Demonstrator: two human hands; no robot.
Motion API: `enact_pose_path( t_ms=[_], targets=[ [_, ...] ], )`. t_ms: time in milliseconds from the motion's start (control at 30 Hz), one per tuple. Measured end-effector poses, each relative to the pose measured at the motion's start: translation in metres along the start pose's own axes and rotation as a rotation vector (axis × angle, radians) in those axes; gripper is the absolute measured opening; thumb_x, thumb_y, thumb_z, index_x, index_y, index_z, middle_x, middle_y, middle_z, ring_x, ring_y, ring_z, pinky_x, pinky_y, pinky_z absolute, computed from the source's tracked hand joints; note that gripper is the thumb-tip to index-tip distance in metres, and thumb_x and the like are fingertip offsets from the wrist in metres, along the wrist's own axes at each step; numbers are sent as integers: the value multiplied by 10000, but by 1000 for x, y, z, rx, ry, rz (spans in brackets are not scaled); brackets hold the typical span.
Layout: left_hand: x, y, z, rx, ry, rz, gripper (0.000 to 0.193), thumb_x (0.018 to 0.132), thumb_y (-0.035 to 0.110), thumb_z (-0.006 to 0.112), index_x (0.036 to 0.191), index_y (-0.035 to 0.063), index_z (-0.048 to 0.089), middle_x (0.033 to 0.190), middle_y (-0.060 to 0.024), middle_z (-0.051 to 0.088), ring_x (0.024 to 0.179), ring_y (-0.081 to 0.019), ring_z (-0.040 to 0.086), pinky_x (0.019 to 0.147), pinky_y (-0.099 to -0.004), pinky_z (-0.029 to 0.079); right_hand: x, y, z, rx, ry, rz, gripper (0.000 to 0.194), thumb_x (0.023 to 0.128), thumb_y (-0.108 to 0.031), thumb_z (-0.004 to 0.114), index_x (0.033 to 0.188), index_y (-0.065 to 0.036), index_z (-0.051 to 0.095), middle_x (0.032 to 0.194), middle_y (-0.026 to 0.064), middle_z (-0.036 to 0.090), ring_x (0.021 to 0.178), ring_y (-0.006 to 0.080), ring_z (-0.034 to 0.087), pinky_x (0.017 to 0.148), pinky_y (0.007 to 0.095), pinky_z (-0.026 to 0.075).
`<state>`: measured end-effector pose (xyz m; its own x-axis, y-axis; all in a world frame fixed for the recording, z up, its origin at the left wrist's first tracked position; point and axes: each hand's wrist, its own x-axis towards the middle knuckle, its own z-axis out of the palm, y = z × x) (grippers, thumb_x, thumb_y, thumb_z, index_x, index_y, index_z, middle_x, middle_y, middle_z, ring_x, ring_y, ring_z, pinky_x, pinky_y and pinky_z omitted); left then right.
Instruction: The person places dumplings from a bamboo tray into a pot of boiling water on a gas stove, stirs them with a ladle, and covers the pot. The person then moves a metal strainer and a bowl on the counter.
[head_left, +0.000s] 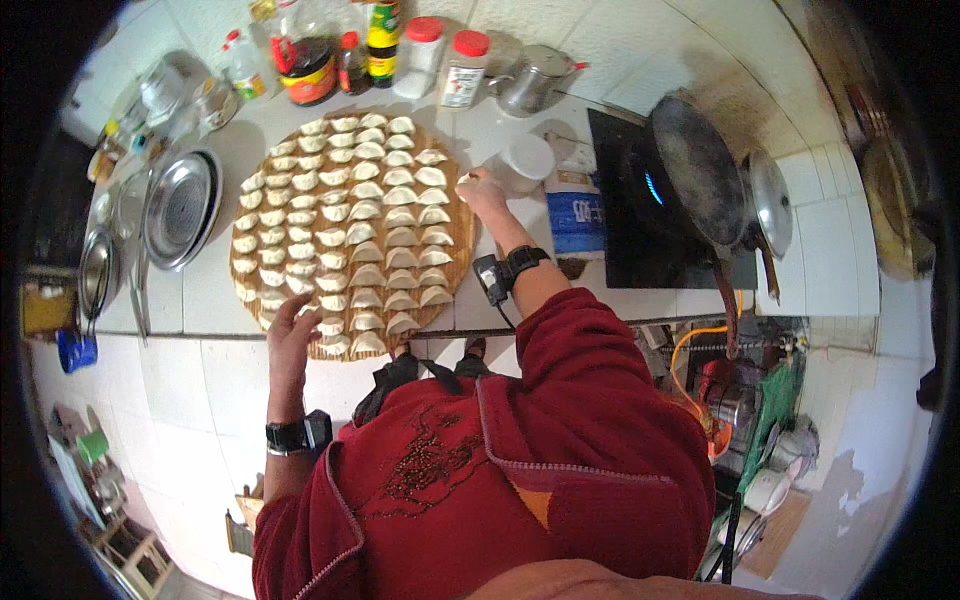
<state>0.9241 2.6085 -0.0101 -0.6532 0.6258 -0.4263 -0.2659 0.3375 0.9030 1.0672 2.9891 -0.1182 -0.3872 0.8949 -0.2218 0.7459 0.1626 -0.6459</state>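
Rows of pale folded dumplings (365, 232) cover a round wooden board (462, 240) on the counter before me. My left hand (294, 324) is over the board's near left edge, fingers apart and curved beside the dumplings there; I see nothing held in it. At the board's right edge is my right hand (482, 193), its fingers curled around something small and pale, perhaps a dumpling, mostly hidden by the hand. Just beyond the right hand stands a whitish plastic container (527, 161). Both wrists wear black straps with small devices.
A wok (697, 172) is on the black stove (630, 247) at right, where a blue flame shows. Bottles, a sauce jug (307, 71), red-lidded jars (463, 71) and a metal kettle (536, 81) line the wall. Metal pans (180, 210) lie left of the board.
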Motion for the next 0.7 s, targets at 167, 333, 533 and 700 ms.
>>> enact_pose_path(
  t_ms=[167, 333, 533, 700],
  targets=[
    [-1, 1, 9, -29, 32, 10, 394, 870, 146, 576, 1233, -1, 538, 1075, -82, 614, 884, -124, 602, 697, -239, 479, -21, -11, -86, 1233, -233, 127, 242, 783, -166, 691, 977, -114, 558, 900, 32, 595, 774, 158, 573, 577, 301, 461],
    [0, 10, 33, -14, 1, 36, 383, 892, 166, 582, 1238, 8, 537, 1088, -82, 608, 892, -131, 601, 697, -238, 478, -32, -18, -257, 1005, 295, -220, 335, 770, -193, 726, 1056, -83, 592, 953, 39, 629, 832, 142, 593, 610, 298, 468],
    [-6, 18, 72, 5, -74, 85, 376, 902, 163, 571, 1242, 5, 536, 1133, -84, 603, 906, -146, 615, 692, -236, 482, -24, 38, -353, 54, 615, 59, 475, 774, -318, 710, 1148, -36, 631, 1114, 151, 647, 963, 308, 632, 769, 416, 510],
    [-12, 15, 89, 46, -46, 111, 410, 911, 200, 561, 1258, -15, 519, 1142, -104, 603, 888, -155, 616, 715, -260, 507, -34, 106, -402, -447, 641, 149, 411, 756, -345, 591, 1065, -91, 683, 1205, 164, 605, 1086, 367, 572, 901, 438, 464]
  ],
)
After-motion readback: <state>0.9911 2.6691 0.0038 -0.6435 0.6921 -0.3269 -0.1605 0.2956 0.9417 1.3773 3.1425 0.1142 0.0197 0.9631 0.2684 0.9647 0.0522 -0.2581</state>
